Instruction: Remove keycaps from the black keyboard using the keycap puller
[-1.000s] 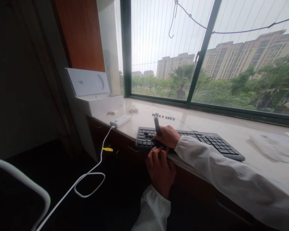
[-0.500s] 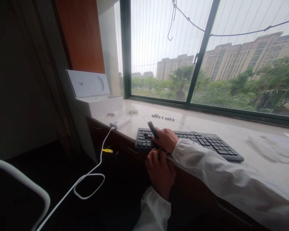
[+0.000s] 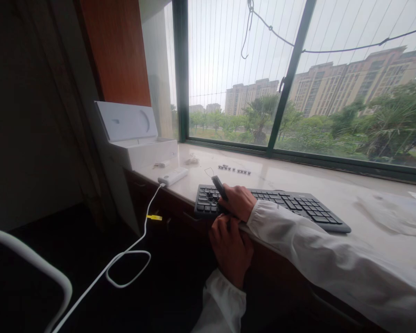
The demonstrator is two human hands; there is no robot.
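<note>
A black keyboard (image 3: 315, 210) lies near the front edge of the light counter, with a gap in its keys at the left part. My right hand (image 3: 241, 202) rests over it, fingers wrapped round a black-handled tool (image 3: 218, 186) whose thin wire loop points up and away to the left. Below, at the counter's edge, my left hand (image 3: 231, 247) has its fingers bent against the keyboard's front side, close under the right hand; whether they hold something is hidden. Several small black keycaps (image 3: 234, 169) stand in a row behind the keyboard.
An open white box (image 3: 149, 152) sits at the counter's left end. Before it lies a white power strip (image 3: 173, 176) with a white cable (image 3: 145, 226) hanging down. Crumpled clear plastic (image 3: 388, 215) lies at the right. A window with a green frame (image 3: 229, 145) runs behind.
The tool in my right hand has tilted or shifted very slightly to the left. My left hand looks the same.
</note>
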